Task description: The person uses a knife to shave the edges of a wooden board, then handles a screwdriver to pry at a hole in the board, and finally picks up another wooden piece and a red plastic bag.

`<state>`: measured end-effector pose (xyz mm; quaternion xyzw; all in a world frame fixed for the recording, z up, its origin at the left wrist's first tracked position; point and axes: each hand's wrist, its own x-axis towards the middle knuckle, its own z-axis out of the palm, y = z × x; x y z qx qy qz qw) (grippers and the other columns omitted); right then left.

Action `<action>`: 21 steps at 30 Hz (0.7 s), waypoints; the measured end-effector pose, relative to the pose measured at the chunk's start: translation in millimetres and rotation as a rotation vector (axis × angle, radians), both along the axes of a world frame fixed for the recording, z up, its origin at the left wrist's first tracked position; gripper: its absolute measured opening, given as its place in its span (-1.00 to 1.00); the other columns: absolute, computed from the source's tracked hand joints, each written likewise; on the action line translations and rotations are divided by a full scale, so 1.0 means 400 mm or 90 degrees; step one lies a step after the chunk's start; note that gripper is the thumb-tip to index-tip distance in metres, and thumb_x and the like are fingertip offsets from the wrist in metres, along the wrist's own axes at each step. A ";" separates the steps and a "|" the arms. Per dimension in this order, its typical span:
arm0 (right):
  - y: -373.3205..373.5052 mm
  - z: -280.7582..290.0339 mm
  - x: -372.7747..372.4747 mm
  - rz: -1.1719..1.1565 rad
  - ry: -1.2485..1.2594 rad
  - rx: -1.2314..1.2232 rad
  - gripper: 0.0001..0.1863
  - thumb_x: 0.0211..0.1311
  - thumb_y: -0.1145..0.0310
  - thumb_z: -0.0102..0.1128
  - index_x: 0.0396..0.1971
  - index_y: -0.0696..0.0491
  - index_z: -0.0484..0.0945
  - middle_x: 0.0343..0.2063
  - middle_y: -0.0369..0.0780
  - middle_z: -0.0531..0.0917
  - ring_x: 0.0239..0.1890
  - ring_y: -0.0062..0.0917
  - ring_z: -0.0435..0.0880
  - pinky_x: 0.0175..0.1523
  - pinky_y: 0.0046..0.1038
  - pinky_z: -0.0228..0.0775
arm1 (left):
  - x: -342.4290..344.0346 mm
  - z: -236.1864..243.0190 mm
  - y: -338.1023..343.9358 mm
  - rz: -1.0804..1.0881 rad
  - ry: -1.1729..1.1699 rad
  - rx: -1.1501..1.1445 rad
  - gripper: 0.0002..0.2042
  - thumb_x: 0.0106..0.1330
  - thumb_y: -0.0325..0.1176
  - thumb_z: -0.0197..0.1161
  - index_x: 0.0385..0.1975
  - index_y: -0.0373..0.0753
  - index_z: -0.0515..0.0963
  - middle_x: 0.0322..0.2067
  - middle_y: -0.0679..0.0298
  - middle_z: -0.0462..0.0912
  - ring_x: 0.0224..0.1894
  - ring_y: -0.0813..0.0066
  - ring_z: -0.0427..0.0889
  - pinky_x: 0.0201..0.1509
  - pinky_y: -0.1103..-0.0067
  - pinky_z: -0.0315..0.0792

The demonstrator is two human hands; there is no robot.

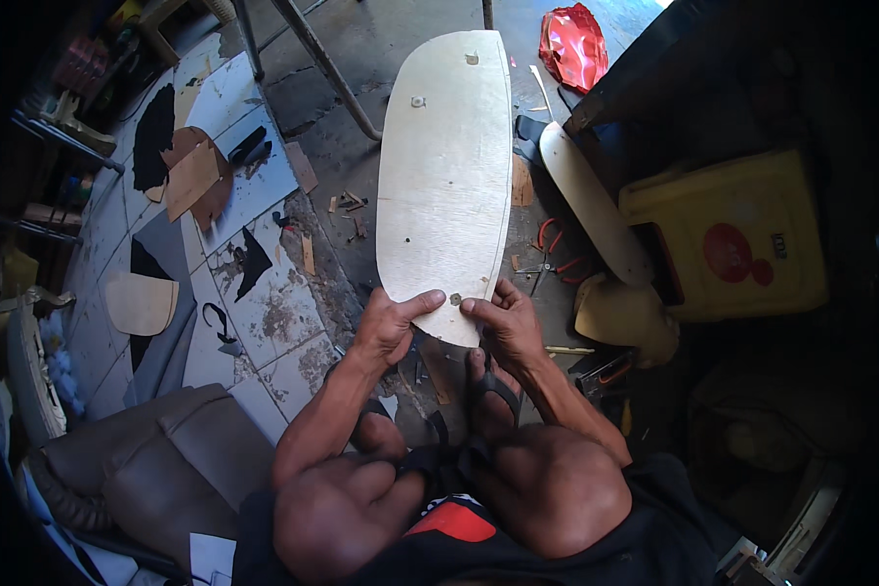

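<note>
A long, pale wooden panel point(444, 195) with rounded ends stands out in front of me, its near end between my two hands. Small holes and a few metal fittings dot its face, and a second layer shows along its right edge. My left hand point(396, 322) grips the lower left corner, thumb flat on top and fingers underneath. On the lower right edge my right hand point(506, 317) is closed the same way, its thumb beside a round metal fitting point(456, 299). The fingers below the panel are mostly hidden.
Red-handled pliers point(549, 256) lie on the floor right of the panel, near a narrow wooden board point(596, 200) and a yellow plastic container point(728, 244). Leftward are wood pieces point(193, 183), black scraps point(254, 264) and a brown cushion point(156, 469). Metal legs point(327, 68) stand ahead.
</note>
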<state>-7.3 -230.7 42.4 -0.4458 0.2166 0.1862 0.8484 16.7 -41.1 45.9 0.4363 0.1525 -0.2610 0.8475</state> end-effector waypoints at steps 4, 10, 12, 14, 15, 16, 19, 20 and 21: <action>-0.009 0.026 0.005 0.050 -0.002 -0.073 -0.48 0.12 0.54 0.37 0.11 0.28 0.45 -0.13 -0.10 0.71 -0.17 -0.51 0.72 0.00 -0.49 0.57 | -0.009 0.002 -0.007 0.024 0.016 -0.003 -0.43 0.19 -0.53 0.38 0.20 -0.52 0.34 0.05 0.01 0.59 0.09 0.22 0.61 0.19 0.39 0.50; -0.019 0.031 0.023 0.178 0.000 -0.166 -0.55 0.17 0.34 0.38 0.03 0.25 0.60 -0.21 -0.18 0.73 -0.23 -0.58 0.68 -0.07 -0.54 0.50 | -0.021 -0.006 0.003 0.045 -0.005 0.008 -0.42 0.21 -0.52 0.37 0.22 -0.53 0.32 0.07 -0.01 0.57 0.11 0.23 0.59 0.22 0.39 0.48; -0.031 0.017 0.029 0.211 0.005 -0.201 -0.59 0.18 0.30 0.37 -0.02 0.22 0.63 -0.25 -0.20 0.74 -0.26 -0.59 0.66 -0.12 -0.55 0.47 | -0.021 -0.004 0.002 0.041 -0.003 0.011 -0.42 0.21 -0.52 0.37 0.22 -0.53 0.32 0.07 -0.01 0.57 0.11 0.23 0.59 0.22 0.39 0.48; -0.032 0.013 0.029 0.236 0.004 -0.225 -0.60 0.19 0.27 0.36 -0.05 0.21 0.66 -0.27 -0.21 0.74 -0.29 -0.61 0.64 -0.16 -0.56 0.45 | -0.017 0.001 0.002 0.033 -0.003 0.015 -0.42 0.22 -0.51 0.37 0.22 -0.53 0.32 0.07 -0.01 0.57 0.11 0.24 0.59 0.22 0.39 0.47; -0.032 0.014 0.028 0.245 0.002 -0.232 -0.60 0.19 0.26 0.36 -0.05 0.20 0.66 -0.28 -0.22 0.74 -0.29 -0.61 0.64 -0.17 -0.55 0.44 | -0.019 -0.003 0.004 0.036 -0.001 0.018 -0.42 0.21 -0.51 0.37 0.22 -0.53 0.32 0.07 -0.01 0.57 0.11 0.23 0.59 0.22 0.39 0.47; -0.031 0.017 0.028 0.252 -0.002 -0.239 -0.60 0.19 0.25 0.35 -0.05 0.20 0.66 -0.28 -0.22 0.74 -0.30 -0.62 0.63 -0.18 -0.54 0.43 | -0.022 -0.007 0.009 0.039 0.000 0.021 -0.42 0.21 -0.51 0.37 0.22 -0.53 0.32 0.07 -0.01 0.57 0.11 0.23 0.59 0.22 0.39 0.47; -0.032 0.021 0.029 0.285 -0.014 -0.222 -0.60 0.20 0.23 0.34 -0.07 0.20 0.67 -0.29 -0.22 0.74 -0.29 -0.61 0.64 -0.17 -0.52 0.44 | -0.029 -0.012 0.014 0.042 -0.005 0.024 -0.41 0.20 -0.51 0.38 0.22 -0.53 0.32 0.07 0.00 0.57 0.11 0.23 0.59 0.22 0.39 0.47; -0.031 0.022 0.029 0.287 -0.020 -0.234 -0.61 0.21 0.23 0.33 -0.07 0.20 0.67 -0.29 -0.22 0.74 -0.29 -0.61 0.64 -0.16 -0.52 0.44 | -0.030 -0.014 0.015 0.042 -0.008 0.024 -0.41 0.20 -0.51 0.38 0.22 -0.53 0.32 0.06 0.00 0.57 0.11 0.23 0.59 0.22 0.39 0.47; -0.029 0.022 0.030 0.288 -0.026 -0.246 -0.61 0.22 0.23 0.33 -0.07 0.21 0.67 -0.29 -0.22 0.74 -0.28 -0.61 0.63 -0.15 -0.51 0.44 | -0.028 -0.015 0.015 0.037 -0.003 0.024 -0.41 0.20 -0.51 0.39 0.22 -0.53 0.33 0.06 0.00 0.58 0.11 0.23 0.59 0.22 0.38 0.47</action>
